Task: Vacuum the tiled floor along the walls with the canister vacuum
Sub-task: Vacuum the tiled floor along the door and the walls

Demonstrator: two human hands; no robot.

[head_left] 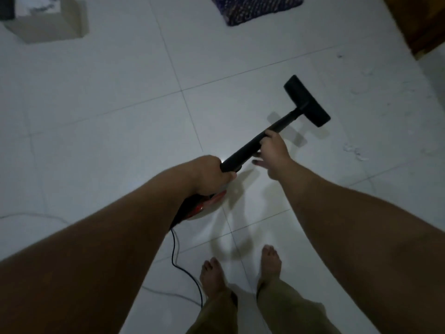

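Observation:
I hold a vacuum with a black tube point(250, 147) that ends in a flat black floor head point(307, 101) on the white tiled floor point(120, 116). My left hand point(212, 174) grips the near end of the tube, just above the red vacuum body point(204, 203), most of which my forearm hides. My right hand point(274, 153) holds the tube farther along, fingers curled over it and thumb loose. The floor head points up and to the right, toward scattered white crumbs point(354, 150).
A black power cord point(175, 256) trails from the vacuum past my bare feet point(214, 273). A cardboard box point(45, 20) stands at the top left, a dark patterned mat point(255, 8) at the top, and a wooden door or cabinet point(419, 22) at the top right.

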